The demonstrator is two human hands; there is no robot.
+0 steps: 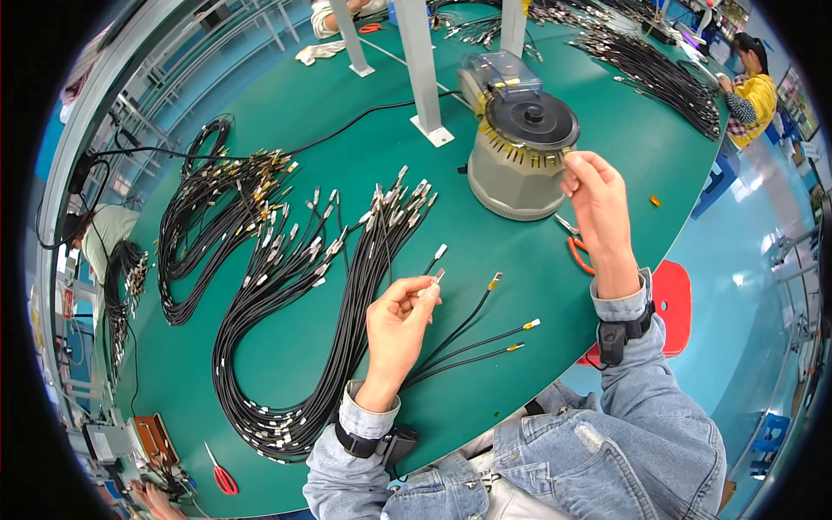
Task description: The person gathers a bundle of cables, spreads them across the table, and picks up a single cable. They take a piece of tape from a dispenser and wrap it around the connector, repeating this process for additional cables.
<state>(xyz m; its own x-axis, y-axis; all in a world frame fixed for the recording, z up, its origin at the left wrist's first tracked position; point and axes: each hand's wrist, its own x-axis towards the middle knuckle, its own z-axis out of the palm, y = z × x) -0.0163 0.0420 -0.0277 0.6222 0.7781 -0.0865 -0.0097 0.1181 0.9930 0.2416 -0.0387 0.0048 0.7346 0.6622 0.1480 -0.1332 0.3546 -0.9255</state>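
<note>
My left hand (399, 325) pinches a black cable near its silver connector (439, 276), above the green table. My right hand (596, 204) is raised at the near right rim of a round grey tape dispenser (517, 178) with a black top. Short yellow tape strips (511, 152) stick out around that rim, and my thumb and forefinger close on one at its right side. Right of my left hand, several cables with yellow tape (494, 282) behind their connectors fan out. To its left lies a large curved bundle of black cables (347, 321) with silver ends.
Orange-handled pliers (576, 247) lie below the dispenser, and red scissors (224, 477) at the table's near left. Another cable bundle (208, 208) rests far left. Grey metal posts (422, 78) stand behind. A red stool (672, 308) is at the right; co-workers sit around the table.
</note>
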